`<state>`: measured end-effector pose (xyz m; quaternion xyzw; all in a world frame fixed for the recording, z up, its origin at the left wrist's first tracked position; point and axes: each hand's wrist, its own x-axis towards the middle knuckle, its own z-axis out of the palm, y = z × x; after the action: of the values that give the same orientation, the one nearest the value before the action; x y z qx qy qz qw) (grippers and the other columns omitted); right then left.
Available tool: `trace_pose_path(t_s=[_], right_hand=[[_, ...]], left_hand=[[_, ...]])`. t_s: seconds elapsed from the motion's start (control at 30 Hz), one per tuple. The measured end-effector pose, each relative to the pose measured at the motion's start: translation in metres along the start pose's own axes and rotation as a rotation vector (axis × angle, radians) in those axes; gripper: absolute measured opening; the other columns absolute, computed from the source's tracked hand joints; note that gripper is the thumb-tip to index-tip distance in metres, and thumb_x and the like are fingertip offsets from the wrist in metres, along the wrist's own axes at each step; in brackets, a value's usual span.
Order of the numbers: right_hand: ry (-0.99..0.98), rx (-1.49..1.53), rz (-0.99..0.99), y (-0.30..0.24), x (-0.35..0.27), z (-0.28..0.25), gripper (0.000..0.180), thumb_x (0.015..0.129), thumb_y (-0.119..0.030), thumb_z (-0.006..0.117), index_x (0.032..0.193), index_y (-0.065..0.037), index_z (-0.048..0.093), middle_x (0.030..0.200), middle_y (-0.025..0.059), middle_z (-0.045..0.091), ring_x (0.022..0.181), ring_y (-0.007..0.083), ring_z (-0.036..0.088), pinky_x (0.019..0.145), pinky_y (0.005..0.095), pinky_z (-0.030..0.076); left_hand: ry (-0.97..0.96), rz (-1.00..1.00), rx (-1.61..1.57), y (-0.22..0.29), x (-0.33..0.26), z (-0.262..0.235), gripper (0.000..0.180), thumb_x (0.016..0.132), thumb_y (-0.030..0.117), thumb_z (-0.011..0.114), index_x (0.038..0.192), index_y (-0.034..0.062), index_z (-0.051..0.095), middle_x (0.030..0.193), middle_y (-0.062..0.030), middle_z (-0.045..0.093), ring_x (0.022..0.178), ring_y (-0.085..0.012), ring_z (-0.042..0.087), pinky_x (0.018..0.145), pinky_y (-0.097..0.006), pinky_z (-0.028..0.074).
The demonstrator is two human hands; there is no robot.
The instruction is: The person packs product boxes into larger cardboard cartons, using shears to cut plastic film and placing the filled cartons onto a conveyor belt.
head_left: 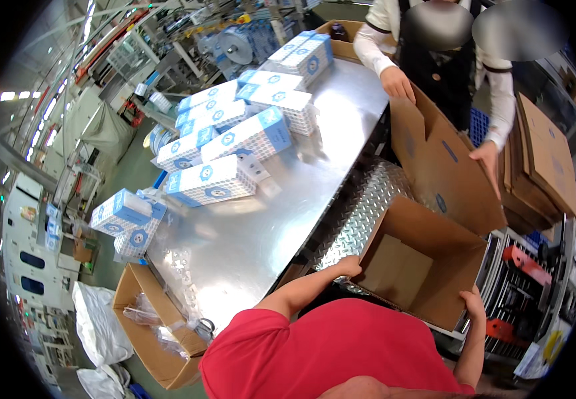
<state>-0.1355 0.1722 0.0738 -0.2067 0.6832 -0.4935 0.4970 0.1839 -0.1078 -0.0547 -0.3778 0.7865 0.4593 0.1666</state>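
Observation:
An open brown cardboard box (428, 229) stands upright in front of me, its inside bare down to the bottom flaps. My left hand (349, 266) is closed on its left edge. On the opposite side, my right hand (474, 302) grips the right edge near the front corner. Right behind this box, a co-worker's two hands hold a second, partly folded cardboard box (444, 156), which leans close to the far rim of mine.
To the left, a metal table (235, 236) bears several blue-and-white cartons (211, 183). Scissors (204, 327) lie at its near corner, beside a cardboard box (148, 346) with clear plastic. Flattened cardboard (544, 156) is stacked at right, above a roller conveyor (501, 292).

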Motion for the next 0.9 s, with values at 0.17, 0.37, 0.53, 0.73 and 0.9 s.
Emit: trace_pose_path(t_s=[0.17, 0.37, 0.53, 0.73, 0.9], right_hand=[[-0.014, -0.234, 0.062, -0.017, 0.060, 0.097, 0.052, 0.073, -0.004, 0.050, 0.124, 0.000, 0.040, 0.111, 0.0098, 0.054, 0.099, 0.0205, 0.051, 0.084, 0.0293, 0.041], [-0.072, -0.015, 0.245, -0.031, 0.037, 0.120, 0.057, 0.087, -0.020, 0.052, 0.135, -0.002, 0.028, 0.129, 0.0121, 0.043, 0.116, 0.0222, 0.043, 0.094, 0.0319, 0.037], [0.594, -0.472, -0.452, -0.055, 0.063, 0.107, 0.047, 0.091, -0.022, 0.049, 0.131, -0.001, 0.034, 0.125, 0.0160, 0.043, 0.115, 0.0243, 0.043, 0.096, 0.0329, 0.033], [0.014, -1.058, -0.797, -0.197, 0.118, 0.347, 0.043, 0.068, 0.000, 0.060, 0.110, -0.003, 0.052, 0.117, 0.0148, 0.049, 0.109, 0.0318, 0.048, 0.095, 0.0373, 0.036], [-0.644, -1.400, -1.370, -0.196, 0.162, 0.495, 0.048, 0.073, -0.006, 0.054, 0.120, -0.013, 0.049, 0.128, 0.0157, 0.042, 0.119, 0.0304, 0.041, 0.102, 0.0423, 0.028]], left_hand=[[0.219, 0.117, 0.233, -0.026, -0.088, -0.174, 0.046, 0.076, 0.045, 0.061, 0.097, 0.0035, 0.062, 0.090, -0.0166, 0.063, 0.085, -0.0310, 0.060, 0.074, -0.041, 0.047], [0.861, -0.051, 0.641, -0.189, -0.243, -0.394, 0.074, 0.048, 0.026, 0.081, 0.111, 0.0056, 0.049, 0.106, -0.0150, 0.053, 0.105, -0.0315, 0.048, 0.088, -0.040, 0.039], [0.698, -0.115, 0.760, -0.280, -0.243, -0.404, 0.071, 0.047, 0.023, 0.078, 0.108, 0.0042, 0.046, 0.101, -0.0165, 0.054, 0.096, -0.0341, 0.051, 0.082, -0.041, 0.041], [0.280, 0.612, 0.620, -0.160, -0.218, -0.324, 0.048, 0.061, 0.009, 0.067, 0.106, 0.0070, 0.052, 0.110, -0.0122, 0.055, 0.112, -0.0267, 0.046, 0.098, -0.044, 0.031], [0.489, 0.970, 0.630, -0.118, -0.189, -0.331, 0.032, 0.071, 0.007, 0.055, 0.102, 0.0124, 0.058, 0.107, -0.0077, 0.058, 0.109, -0.0212, 0.050, 0.100, -0.044, 0.033]])
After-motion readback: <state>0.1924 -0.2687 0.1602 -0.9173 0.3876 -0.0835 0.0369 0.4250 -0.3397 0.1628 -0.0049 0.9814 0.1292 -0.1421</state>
